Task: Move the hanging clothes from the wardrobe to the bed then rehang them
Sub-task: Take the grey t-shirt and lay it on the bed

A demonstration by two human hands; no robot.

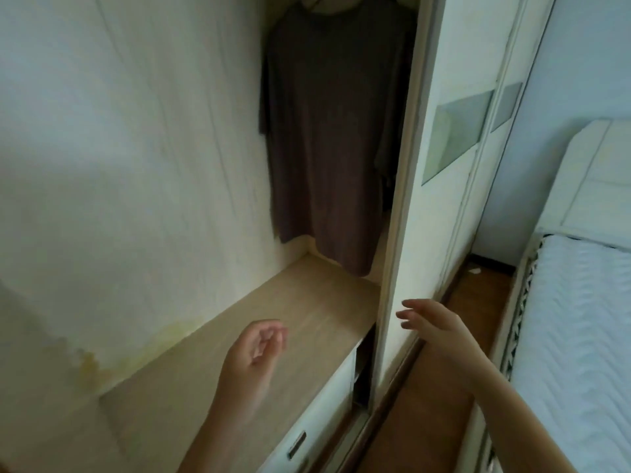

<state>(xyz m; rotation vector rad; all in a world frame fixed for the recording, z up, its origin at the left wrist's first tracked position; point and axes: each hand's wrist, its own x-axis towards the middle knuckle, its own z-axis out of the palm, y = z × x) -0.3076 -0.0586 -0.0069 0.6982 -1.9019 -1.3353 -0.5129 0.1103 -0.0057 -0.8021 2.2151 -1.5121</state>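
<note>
I see the open wardrobe [136, 165], its sliding door [426, 199] hiding its right side. The bed [580, 319] is cut off at right. A dark shirt [327, 131] hangs over the shelf's [290, 302] far corner, its hanger out of frame. My left hand [252, 353] curls loosely, empty. My right hand [433, 326] has its fingers spread at the door's edge; I cannot tell if they touch it.

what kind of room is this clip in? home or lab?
Most likely a home bedroom. A wardrobe with a sliding door stands open, a dark shirt hangs inside it, and a bed with a white headboard sits just to the right.
</note>
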